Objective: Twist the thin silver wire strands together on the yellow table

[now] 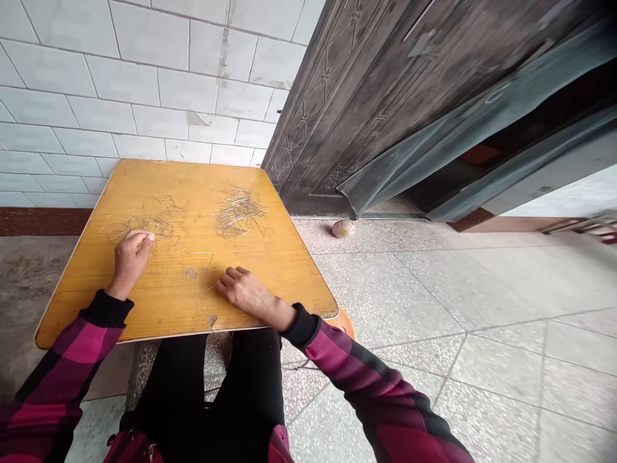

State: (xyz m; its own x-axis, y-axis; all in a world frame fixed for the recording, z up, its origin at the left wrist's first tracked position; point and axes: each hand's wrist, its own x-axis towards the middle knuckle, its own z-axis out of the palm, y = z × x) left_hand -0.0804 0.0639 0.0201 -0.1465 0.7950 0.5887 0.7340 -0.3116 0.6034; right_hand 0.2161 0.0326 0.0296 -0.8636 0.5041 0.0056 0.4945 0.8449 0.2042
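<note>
My left hand (132,258) is at the near edge of a loose, tangled pile of thin wires (157,225) on the left of the table. Its thumb and fingers are pressed together, and what they pinch is too small to make out. Low over the table's front part, my right hand (247,294) has its fingers curled in. Just beyond its fingertips lies a single thin bent wire (211,260); whether the fingers grip a piece is hidden. A denser heap of thin wires (240,212) sits at the back right of the table.
The yellow wooden table (279,270) stands against a white tiled wall (144,90). To the right are a dark carved door (347,109) and a grey-green curtain (424,151). A roundish ball-like object (343,228) rests on the speckled floor. An orange stool edge (346,323) shows under the table corner.
</note>
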